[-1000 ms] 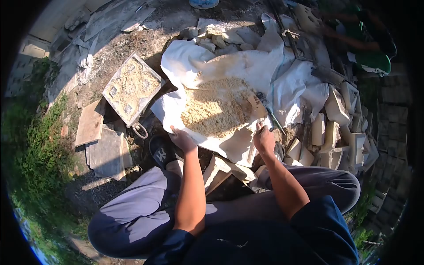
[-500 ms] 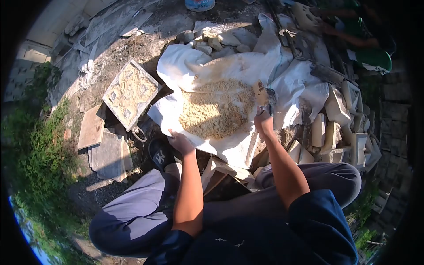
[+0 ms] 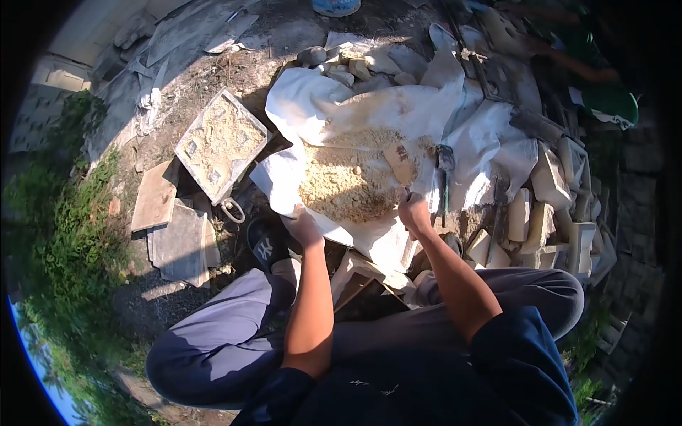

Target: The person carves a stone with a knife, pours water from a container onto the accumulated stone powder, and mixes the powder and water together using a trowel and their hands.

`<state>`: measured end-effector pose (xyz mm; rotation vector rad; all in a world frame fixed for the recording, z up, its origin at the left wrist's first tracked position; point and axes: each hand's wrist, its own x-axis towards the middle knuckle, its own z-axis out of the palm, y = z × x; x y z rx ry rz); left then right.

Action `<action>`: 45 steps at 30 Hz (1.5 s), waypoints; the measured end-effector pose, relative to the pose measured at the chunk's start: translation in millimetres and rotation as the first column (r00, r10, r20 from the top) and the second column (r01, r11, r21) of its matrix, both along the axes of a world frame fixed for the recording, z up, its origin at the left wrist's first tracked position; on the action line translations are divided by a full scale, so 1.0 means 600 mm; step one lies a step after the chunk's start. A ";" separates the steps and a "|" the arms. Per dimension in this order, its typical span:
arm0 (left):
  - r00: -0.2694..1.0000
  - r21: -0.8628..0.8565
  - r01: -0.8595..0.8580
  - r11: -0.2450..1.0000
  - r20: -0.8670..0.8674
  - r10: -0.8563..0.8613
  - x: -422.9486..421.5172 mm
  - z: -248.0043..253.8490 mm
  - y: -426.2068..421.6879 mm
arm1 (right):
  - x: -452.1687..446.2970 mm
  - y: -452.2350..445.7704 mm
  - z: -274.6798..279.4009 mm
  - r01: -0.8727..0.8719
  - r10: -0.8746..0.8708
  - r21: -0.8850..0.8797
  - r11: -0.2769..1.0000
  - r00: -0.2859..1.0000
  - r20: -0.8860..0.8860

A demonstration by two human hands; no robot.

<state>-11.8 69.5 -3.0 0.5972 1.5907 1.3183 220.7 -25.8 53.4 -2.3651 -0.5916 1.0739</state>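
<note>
A white sheet (image 3: 362, 106) lies spread on the ground before me, with a heap of crumbly yellowish material (image 3: 341, 183) on it. My left hand (image 3: 304, 227) grips the sheet's near left edge. In my right hand (image 3: 414, 215) is the handle of a trowel, its flat, dusty blade (image 3: 400, 164) over the right side of the heap. A hammer-like tool (image 3: 445, 160) with a dark head lies on the sheet just right of the blade. Left of the sheet sits a square mould (image 3: 222, 145) filled with the same yellowish material, several grey pieces showing in its surface.
Flat slabs (image 3: 177, 241) lie at the left, below the mould. Many pale blocks (image 3: 550, 177) are piled at the right. Rubble (image 3: 355, 67) lies behind the sheet, and a blue bucket (image 3: 336, 6) stands farther back. Another person's arm (image 3: 579, 65) is at the upper right.
The trowel has swung left from the sheet's right side over the heap, my right hand moving left with it. My left hand still holds the sheet edge. The view has shifted slightly.
</note>
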 end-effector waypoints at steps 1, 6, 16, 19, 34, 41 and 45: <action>0.999 0.006 0.033 0.999 -0.004 -0.033 0.004 0.003 0.000 | -0.006 -0.001 -0.006 -0.005 0.004 0.005 1.000 1.000 0.002; 0.997 0.070 0.074 0.995 0.008 -0.075 -0.001 0.007 -0.001 | -0.050 0.008 -0.036 -0.244 0.210 0.125 0.962 0.949 0.236; 1.000 0.019 0.026 0.999 -0.018 -0.026 -0.008 -0.006 0.000 | -0.024 0.048 -0.060 -0.423 0.434 -0.098 0.901 0.887 0.156; 0.998 0.001 0.046 0.999 -0.030 -0.046 -0.008 0.001 0.000 | -0.023 0.067 -0.074 -0.400 0.422 -0.160 0.902 0.897 0.132; 0.998 0.039 0.033 0.999 -0.053 -0.031 -0.007 -0.026 -0.003 | 0.021 0.059 0.000 -0.402 0.459 -0.247 0.882 0.852 0.252; 0.990 -0.092 0.117 0.989 0.087 -0.109 -0.032 -0.028 -0.005 | -0.010 0.112 -0.097 -0.546 0.528 -0.072 0.835 0.757 0.384; 0.989 -0.162 0.109 0.981 0.114 -0.091 -0.023 0.048 -0.011 | -0.018 0.104 -0.030 -0.532 0.582 -0.288 0.796 0.804 0.123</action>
